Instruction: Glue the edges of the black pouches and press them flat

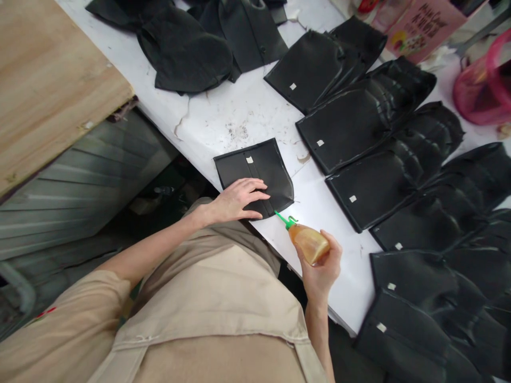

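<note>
A flat black leather-like piece (275, 170) with a raised seam and a small white tag (249, 159) lies at the table's near edge. My left hand (241, 199) rests on it palm down, fingers spread, over its lower left part. In my right hand (321, 266) is a squeeze glue bottle (309, 242), half full of amber liquid, with a green nozzle. The bottle is tilted, and its nozzle tip is at the piece's lower edge, close to the end of the seam. Whether the tip touches the piece I cannot tell.
Stacks of similar black tagged pieces (343, 127) fan out along the right side of the white table (215, 117). More black pieces (187, 53) lie at the back. A pink basket (475, 90) and a pink box (425, 29) stand at the far right. A wooden board (51, 80) is at left.
</note>
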Motion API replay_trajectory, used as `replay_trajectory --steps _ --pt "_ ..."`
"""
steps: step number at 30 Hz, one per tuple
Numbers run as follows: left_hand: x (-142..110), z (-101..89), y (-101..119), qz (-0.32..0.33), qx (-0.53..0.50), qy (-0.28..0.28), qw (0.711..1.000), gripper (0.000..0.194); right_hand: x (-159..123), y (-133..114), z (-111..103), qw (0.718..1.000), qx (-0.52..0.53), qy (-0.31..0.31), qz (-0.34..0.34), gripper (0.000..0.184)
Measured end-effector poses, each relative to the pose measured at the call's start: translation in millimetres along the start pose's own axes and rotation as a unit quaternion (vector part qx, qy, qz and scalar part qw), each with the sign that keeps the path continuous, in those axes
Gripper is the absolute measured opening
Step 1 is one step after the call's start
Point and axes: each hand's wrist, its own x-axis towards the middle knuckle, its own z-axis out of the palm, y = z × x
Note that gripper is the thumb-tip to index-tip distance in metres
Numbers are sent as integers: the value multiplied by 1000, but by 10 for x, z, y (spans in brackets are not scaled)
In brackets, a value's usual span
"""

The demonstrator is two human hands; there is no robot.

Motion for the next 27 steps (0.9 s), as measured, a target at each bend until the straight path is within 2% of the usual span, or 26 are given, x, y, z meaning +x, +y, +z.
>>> replay_trajectory --steps 4,9,27 --pt "-177 107 -31 -2 21 28 999 54 -4 -23 -7 1000 -2 -5 -11 54" --pt "-111 215 -31 2 58 40 998 49 -21 -37 -20 1000 1 1 -15 55" --pt "-28 328 -9 -2 111 76 991 37 -131 9 22 999 -19 -31 -12 56"
